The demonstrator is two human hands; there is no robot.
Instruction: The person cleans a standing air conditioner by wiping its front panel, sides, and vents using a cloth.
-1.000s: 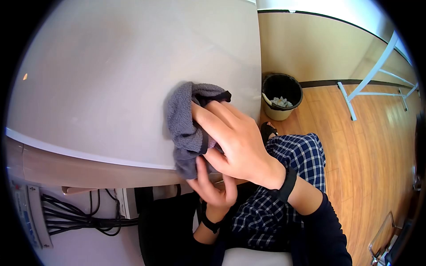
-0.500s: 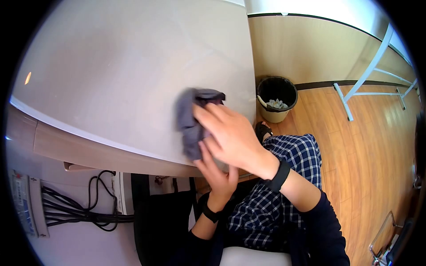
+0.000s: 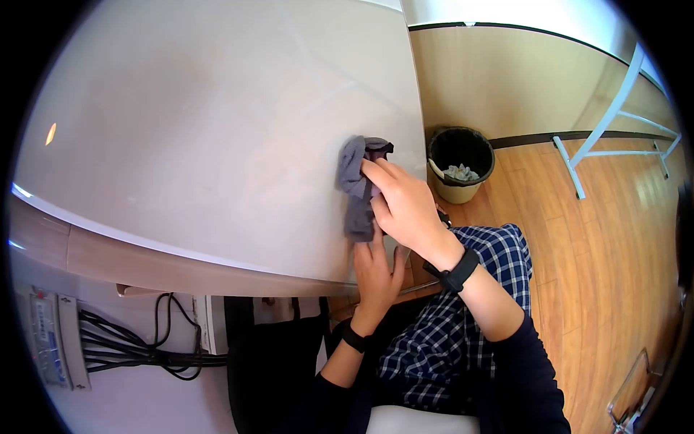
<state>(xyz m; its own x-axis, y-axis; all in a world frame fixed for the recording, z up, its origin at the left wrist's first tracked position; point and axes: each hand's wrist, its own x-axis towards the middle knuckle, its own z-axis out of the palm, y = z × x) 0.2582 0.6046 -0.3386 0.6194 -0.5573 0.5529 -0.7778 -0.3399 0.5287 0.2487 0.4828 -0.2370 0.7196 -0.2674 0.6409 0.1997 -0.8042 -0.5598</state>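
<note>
**Both hands at a grey cloth near the bench corner**

A crumpled grey terry cloth with a dark trim (image 3: pixel 356 189) lies on the pale, smooth bench top (image 3: pixel 202 130), close to its right edge and not far from the near rim. The right hand (image 3: pixel 405 206) rests over the cloth from the right, fingers bent down onto the fabric and pressing it against the surface; its grip is narrow and closed onto the cloth. The left hand (image 3: pixel 377 271) comes up from below the near rim, fingers extended upward, the tips touching the lower end of the cloth where it nears the rim. Whether that hand pinches the fabric or only lies against it cannot be told, since the right hand partly covers it. Each wrist carries a black band.

Beyond the right edge of the bench, on the wooden plank floor (image 3: pixel 600 253), stands a round black waste bin with a beige base (image 3: pixel 460 163), with crumpled scraps inside. A white metal frame (image 3: pixel 614 116) stands farther right by the wall. Under the bench at left, a bundle of black cables (image 3: pixel 137 347) runs from a wall-mounted panel. The person's lap shows blue-and-white checked fabric (image 3: pixel 448 318).
</note>
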